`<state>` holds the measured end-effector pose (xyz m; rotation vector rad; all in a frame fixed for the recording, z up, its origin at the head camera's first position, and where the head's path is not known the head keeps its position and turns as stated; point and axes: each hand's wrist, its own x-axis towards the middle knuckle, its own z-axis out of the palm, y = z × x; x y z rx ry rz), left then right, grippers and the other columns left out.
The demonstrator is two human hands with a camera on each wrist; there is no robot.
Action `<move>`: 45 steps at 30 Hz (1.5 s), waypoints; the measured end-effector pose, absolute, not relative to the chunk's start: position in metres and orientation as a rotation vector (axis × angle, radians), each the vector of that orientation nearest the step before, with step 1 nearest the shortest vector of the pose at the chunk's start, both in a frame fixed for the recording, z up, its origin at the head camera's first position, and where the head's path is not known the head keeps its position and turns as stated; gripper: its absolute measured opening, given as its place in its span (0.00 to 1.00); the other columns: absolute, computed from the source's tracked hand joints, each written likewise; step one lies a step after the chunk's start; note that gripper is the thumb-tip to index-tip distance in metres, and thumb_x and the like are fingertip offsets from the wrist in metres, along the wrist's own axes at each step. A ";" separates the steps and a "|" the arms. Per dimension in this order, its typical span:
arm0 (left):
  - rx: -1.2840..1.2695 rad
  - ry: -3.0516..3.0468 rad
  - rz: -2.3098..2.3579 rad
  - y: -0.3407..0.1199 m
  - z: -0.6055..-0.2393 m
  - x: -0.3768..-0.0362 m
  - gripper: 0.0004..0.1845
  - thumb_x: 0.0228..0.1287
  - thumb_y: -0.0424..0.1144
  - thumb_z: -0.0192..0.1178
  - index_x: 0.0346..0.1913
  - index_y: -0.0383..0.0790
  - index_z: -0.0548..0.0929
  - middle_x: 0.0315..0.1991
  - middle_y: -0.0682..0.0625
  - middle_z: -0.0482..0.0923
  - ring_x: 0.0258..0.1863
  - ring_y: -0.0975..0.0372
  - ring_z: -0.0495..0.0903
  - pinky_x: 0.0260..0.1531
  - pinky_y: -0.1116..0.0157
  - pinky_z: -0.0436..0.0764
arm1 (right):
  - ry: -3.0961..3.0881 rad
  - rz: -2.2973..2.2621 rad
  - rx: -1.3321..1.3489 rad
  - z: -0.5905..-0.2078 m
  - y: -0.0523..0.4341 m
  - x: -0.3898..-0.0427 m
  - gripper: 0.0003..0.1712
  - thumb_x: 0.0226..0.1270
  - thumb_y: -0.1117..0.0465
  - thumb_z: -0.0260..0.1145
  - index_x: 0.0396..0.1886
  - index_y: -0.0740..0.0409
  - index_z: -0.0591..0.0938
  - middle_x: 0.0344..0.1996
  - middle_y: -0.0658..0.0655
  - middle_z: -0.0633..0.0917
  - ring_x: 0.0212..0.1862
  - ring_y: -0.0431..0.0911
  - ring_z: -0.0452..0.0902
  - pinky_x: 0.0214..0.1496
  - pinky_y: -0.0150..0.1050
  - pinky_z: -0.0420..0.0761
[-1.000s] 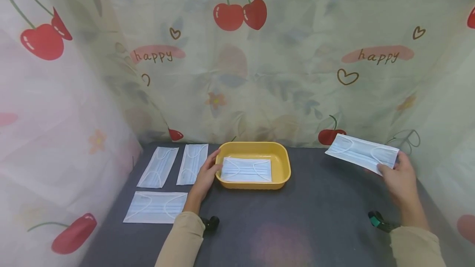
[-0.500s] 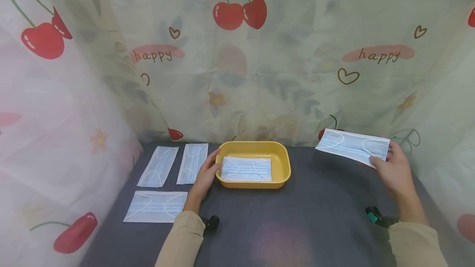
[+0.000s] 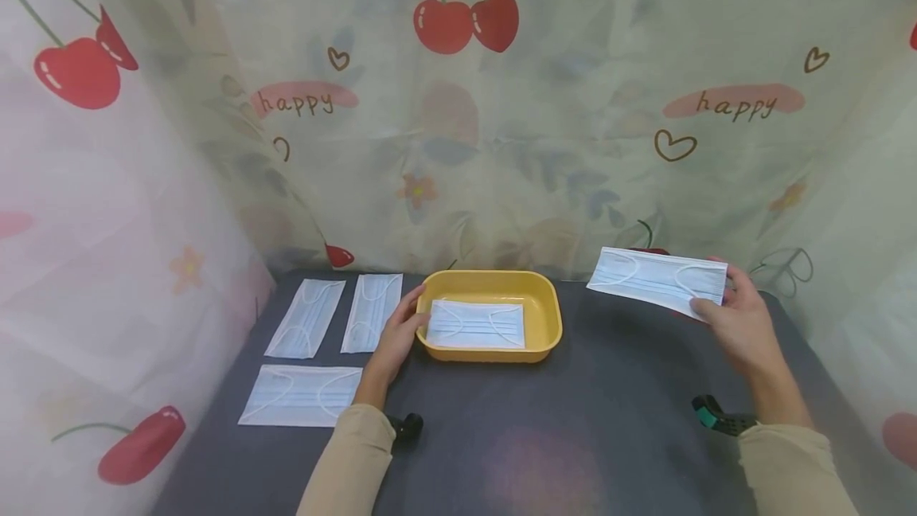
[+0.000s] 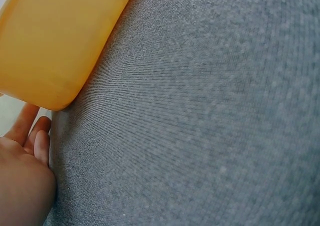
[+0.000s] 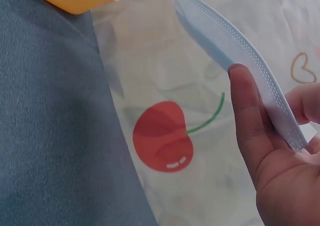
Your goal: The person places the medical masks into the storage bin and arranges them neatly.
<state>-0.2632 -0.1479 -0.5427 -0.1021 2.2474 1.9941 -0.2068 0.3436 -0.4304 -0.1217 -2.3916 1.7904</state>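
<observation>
Head view: right hand (image 3: 741, 325) pinches a mask (image 3: 657, 280) over bare table (image 3: 616, 412); left hand (image 3: 396, 337) lies relaxed against the tray (image 3: 548, 317) edge.

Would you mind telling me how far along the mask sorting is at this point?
One mask already lies in the yellow tray. In hand: the right hand pinches another mask in the air to the tray's right, while the left hand rests against the tray's left end. Left: three masks lie flat on the grey table.

Head view high over table (image 3: 544, 420); wrist views close (tray (image 3: 548, 317) shared)
</observation>
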 end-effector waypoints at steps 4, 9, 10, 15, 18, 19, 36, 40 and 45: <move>-0.097 2.255 1.983 -0.147 -0.542 -0.264 0.28 0.75 0.44 0.53 0.75 0.66 0.66 0.78 0.47 0.64 0.79 0.50 0.60 0.79 0.44 0.56 | -2.374 1.845 -0.062 -0.426 0.337 -0.205 0.43 0.72 0.73 0.57 0.82 0.58 0.50 0.46 0.40 0.76 0.41 0.27 0.82 0.40 0.24 0.84; -0.100 2.257 1.980 -0.147 -0.542 -0.264 0.28 0.75 0.44 0.53 0.75 0.67 0.66 0.78 0.47 0.64 0.79 0.50 0.60 0.79 0.43 0.56 | -2.340 1.916 0.008 -0.419 0.329 -0.205 0.44 0.72 0.74 0.57 0.82 0.59 0.48 0.47 0.43 0.77 0.41 0.29 0.83 0.40 0.25 0.84; -0.102 2.254 1.984 -0.147 -0.542 -0.264 0.28 0.75 0.44 0.53 0.75 0.67 0.67 0.78 0.47 0.64 0.79 0.50 0.60 0.79 0.44 0.56 | -2.372 1.873 0.017 -0.418 0.327 -0.205 0.43 0.72 0.73 0.57 0.81 0.60 0.48 0.48 0.44 0.77 0.41 0.29 0.83 0.40 0.25 0.84; -0.102 2.262 1.978 -0.147 -0.542 -0.263 0.28 0.75 0.42 0.53 0.75 0.65 0.67 0.77 0.46 0.64 0.78 0.50 0.62 0.79 0.44 0.57 | -2.514 1.708 0.033 -0.415 0.318 -0.206 0.43 0.74 0.70 0.56 0.82 0.62 0.45 0.61 0.62 0.73 0.44 0.27 0.80 0.42 0.24 0.83; -0.104 2.266 1.973 -0.147 -0.541 -0.263 0.29 0.75 0.42 0.53 0.75 0.64 0.67 0.77 0.44 0.65 0.78 0.50 0.62 0.79 0.44 0.57 | -2.542 1.713 0.055 -0.413 0.313 -0.208 0.44 0.75 0.70 0.55 0.82 0.61 0.43 0.67 0.70 0.68 0.45 0.27 0.79 0.43 0.25 0.83; -0.102 2.268 1.972 -0.147 -0.541 -0.263 0.29 0.75 0.42 0.53 0.75 0.64 0.66 0.77 0.44 0.65 0.78 0.50 0.63 0.79 0.44 0.57 | -2.547 1.719 0.061 -0.412 0.311 -0.208 0.44 0.75 0.70 0.55 0.82 0.61 0.43 0.67 0.70 0.67 0.45 0.27 0.79 0.43 0.25 0.83; -0.119 2.261 1.976 -0.147 -0.539 -0.263 0.29 0.75 0.42 0.53 0.75 0.66 0.67 0.77 0.45 0.65 0.78 0.50 0.62 0.79 0.44 0.57 | -2.611 1.730 0.176 -0.413 0.276 -0.214 0.39 0.74 0.69 0.54 0.80 0.62 0.50 0.69 0.71 0.70 0.50 0.33 0.78 0.47 0.24 0.81; -0.116 2.263 1.985 -0.147 -0.539 -0.264 0.28 0.75 0.42 0.53 0.75 0.65 0.67 0.77 0.45 0.66 0.78 0.50 0.62 0.79 0.45 0.58 | -2.628 1.744 0.195 -0.414 0.271 -0.217 0.40 0.74 0.69 0.55 0.80 0.63 0.48 0.71 0.72 0.68 0.52 0.34 0.77 0.48 0.22 0.80; -0.123 2.259 1.984 -0.147 -0.541 -0.264 0.28 0.75 0.42 0.54 0.74 0.65 0.68 0.77 0.46 0.66 0.78 0.51 0.62 0.79 0.45 0.57 | -2.613 1.805 0.190 -0.416 0.263 -0.221 0.41 0.74 0.70 0.56 0.80 0.63 0.49 0.72 0.72 0.67 0.55 0.38 0.77 0.50 0.22 0.81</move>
